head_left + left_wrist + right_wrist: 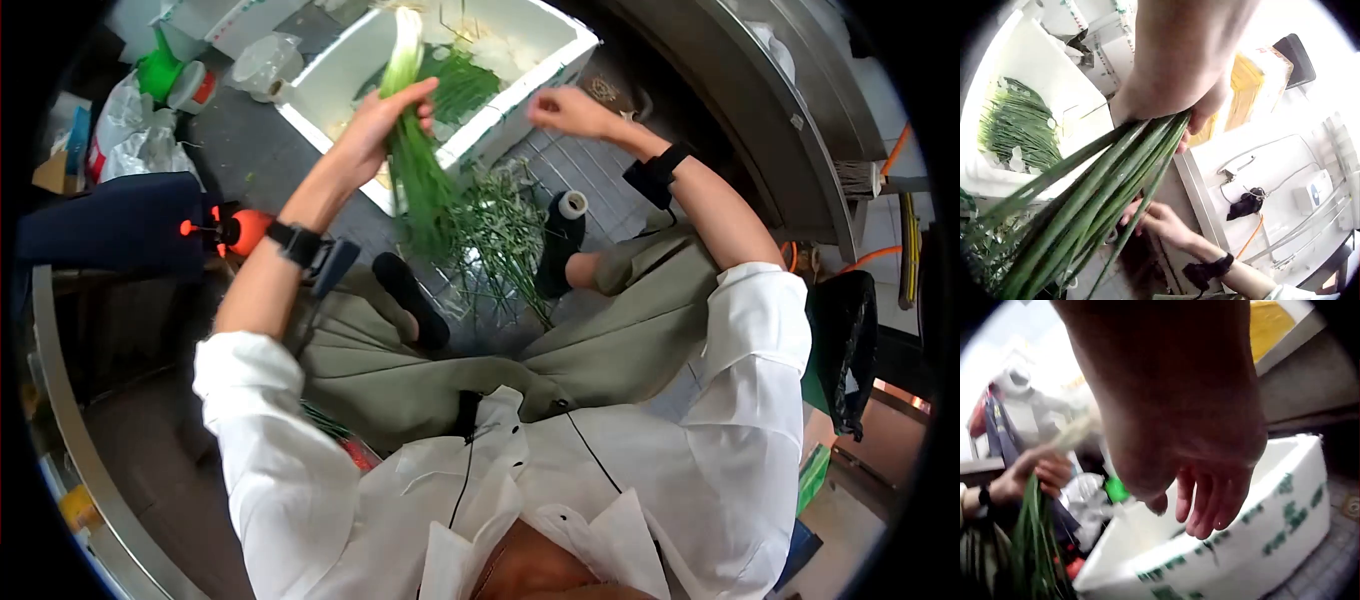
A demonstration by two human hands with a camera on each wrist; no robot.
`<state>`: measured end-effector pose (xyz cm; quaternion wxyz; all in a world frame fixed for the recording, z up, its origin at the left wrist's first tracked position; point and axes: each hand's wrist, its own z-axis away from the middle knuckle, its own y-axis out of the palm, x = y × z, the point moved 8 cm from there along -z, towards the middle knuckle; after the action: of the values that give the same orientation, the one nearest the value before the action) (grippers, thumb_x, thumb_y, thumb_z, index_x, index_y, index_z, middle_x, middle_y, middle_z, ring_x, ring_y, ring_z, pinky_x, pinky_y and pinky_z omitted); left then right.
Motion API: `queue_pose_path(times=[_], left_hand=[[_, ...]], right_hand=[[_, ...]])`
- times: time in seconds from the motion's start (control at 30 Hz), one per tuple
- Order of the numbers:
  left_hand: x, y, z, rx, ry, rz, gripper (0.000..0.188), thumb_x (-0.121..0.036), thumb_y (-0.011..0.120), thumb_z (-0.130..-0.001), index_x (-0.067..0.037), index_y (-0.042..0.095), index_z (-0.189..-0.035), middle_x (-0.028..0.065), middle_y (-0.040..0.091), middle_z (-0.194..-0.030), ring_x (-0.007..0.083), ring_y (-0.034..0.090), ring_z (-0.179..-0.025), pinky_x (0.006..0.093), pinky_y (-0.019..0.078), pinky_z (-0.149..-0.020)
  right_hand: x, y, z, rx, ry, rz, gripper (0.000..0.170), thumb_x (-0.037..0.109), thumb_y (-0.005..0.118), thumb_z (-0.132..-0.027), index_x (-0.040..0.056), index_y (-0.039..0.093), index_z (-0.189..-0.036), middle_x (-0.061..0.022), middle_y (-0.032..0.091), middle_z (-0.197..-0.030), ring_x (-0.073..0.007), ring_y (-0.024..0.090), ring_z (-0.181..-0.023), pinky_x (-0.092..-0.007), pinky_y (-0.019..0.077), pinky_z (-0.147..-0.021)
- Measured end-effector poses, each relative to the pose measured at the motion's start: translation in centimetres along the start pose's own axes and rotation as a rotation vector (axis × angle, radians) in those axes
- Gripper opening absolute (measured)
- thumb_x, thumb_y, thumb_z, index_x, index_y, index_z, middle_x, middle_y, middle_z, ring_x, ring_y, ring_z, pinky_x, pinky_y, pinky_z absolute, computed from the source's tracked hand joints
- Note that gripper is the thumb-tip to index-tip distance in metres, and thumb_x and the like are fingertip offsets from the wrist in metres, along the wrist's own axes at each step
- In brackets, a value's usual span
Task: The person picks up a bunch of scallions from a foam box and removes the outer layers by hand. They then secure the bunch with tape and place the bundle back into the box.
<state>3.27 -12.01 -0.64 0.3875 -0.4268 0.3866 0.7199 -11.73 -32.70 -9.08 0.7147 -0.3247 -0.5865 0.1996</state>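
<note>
My left hand (378, 125) grips a bunch of long green stalks (422, 185) with pale ends upward, over the near left edge of a white foam box (300, 118). In the left wrist view the green leaves (1104, 187) hang down from that hand (1169, 81). My right hand (570, 110) holds nothing, beside the box's right edge; in the right wrist view its fingers (1210, 500) hang loosely bent in front of the box wall (1254, 537). More green stalks (1022, 128) lie inside the box.
Loose green trimmings (500, 235) are heaped on the tiled floor between the feet (408, 300). A red spray bottle (248, 232), plastic bags (135, 130) and a green funnel (158, 72) are at the left. A metal counter (790, 120) runs along the right.
</note>
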Motion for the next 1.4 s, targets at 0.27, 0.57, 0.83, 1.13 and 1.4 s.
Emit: queue_pose_path(times=[0.27, 0.57, 0.83, 1.13, 1.4], left_hand=[[-0.1, -0.3, 1.6, -0.086, 0.003, -0.322, 0.031, -0.035, 0.071, -0.09, -0.006, 0.06, -0.091, 0.001, 0.059, -0.08, 0.0105, 0.059, -0.076, 0.0266, 0.048, -0.067], [2.8, -0.6, 0.5, -0.038, -0.222, -0.204, 0.034, -0.031, 0.072, -0.09, -0.003, 0.06, -0.105, 0.0038, 0.062, -0.086, 0.0132, 0.063, -0.082, 0.0282, 0.0515, -0.076], [4.2, -0.7, 0.0, -0.056, -0.185, -0.244, 0.041, -0.035, 0.075, -0.086, -0.002, 0.059, -0.104, 0.0017, 0.06, -0.08, 0.0098, 0.06, -0.076, 0.0234, 0.0491, -0.067], [4.6, 2.2, -0.6, 0.09, -0.075, -0.128, 0.044, -0.029, 0.077, -0.086, 0.0, 0.064, -0.116, 0.0046, 0.067, -0.094, 0.0086, 0.062, -0.077, 0.0221, 0.0519, -0.066], [2.6, 3.0, 0.4, 0.152, -0.022, -0.213, 0.03, -0.023, 0.08, -0.081, -0.002, 0.071, -0.099, 0.0035, 0.069, -0.087, 0.0082, 0.061, -0.072, 0.025, 0.0488, -0.067]], right_hand=[[-24.1, 17.3, 12.7, 0.406, 0.465, 0.431, 0.041, 0.046, 0.068, -0.086, 0.0051, 0.071, -0.092, -0.0187, 0.07, -0.1, -0.0384, 0.057, -0.109, -0.0504, 0.0475, -0.089], [-23.1, 17.6, 12.7, 0.118, 0.757, 0.322, 0.05, 0.051, 0.073, -0.081, 0.006, 0.07, -0.104, -0.0277, 0.056, -0.123, -0.0417, 0.058, -0.11, -0.0493, 0.0504, -0.09], [-17.2, 14.0, 8.9, 0.07, 0.51, -0.21, 0.02, 0.023, 0.065, -0.088, 0.0055, 0.058, -0.093, -0.0127, 0.065, -0.106, -0.0217, 0.061, -0.096, -0.0373, 0.0498, -0.084], [11.8, 0.7, 5.0, 0.356, -0.125, -0.362, 0.021, 0.017, 0.058, -0.096, 0.0025, 0.054, -0.11, -0.0139, 0.035, -0.152, -0.0233, 0.042, -0.132, -0.0405, 0.0364, -0.108], [16.1, -1.0, 5.2, 0.362, -0.274, -0.226, 0.02, 0.012, 0.061, -0.091, 0.0019, 0.06, -0.109, -0.0166, 0.045, -0.144, -0.0282, 0.039, -0.137, -0.0448, 0.0328, -0.111]])
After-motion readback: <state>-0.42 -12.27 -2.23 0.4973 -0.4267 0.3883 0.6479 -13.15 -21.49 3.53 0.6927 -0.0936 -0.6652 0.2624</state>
